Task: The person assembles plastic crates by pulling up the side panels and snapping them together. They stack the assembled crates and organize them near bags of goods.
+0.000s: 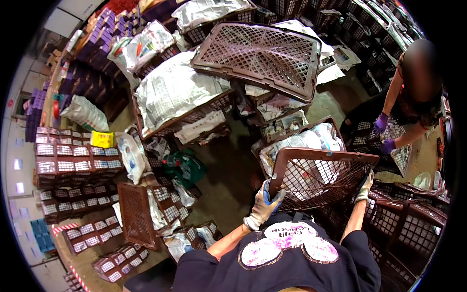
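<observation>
Between my two hands is a brown plastic lattice crate lid [316,155], tilted in front of my body. My left hand [265,203], in a white and blue work glove, is closed on its left edge. At its right edge, my right hand [365,187] grips in the same kind of glove, its fingers partly hidden. Just beyond the lid stands a brown crate [337,130] lined with white printed sheeting [318,136]. Some of the sheeting shows through the lid's holes.
Another lattice lid [262,53] lies over crates ahead. Left of it is a sheet-covered crate [180,92]. Stacked crates [80,155] and a green bag [187,165] are at left. At right, a person's purple-gloved hands [382,124] touch a lattice piece. More crates [418,224] stand near my right arm.
</observation>
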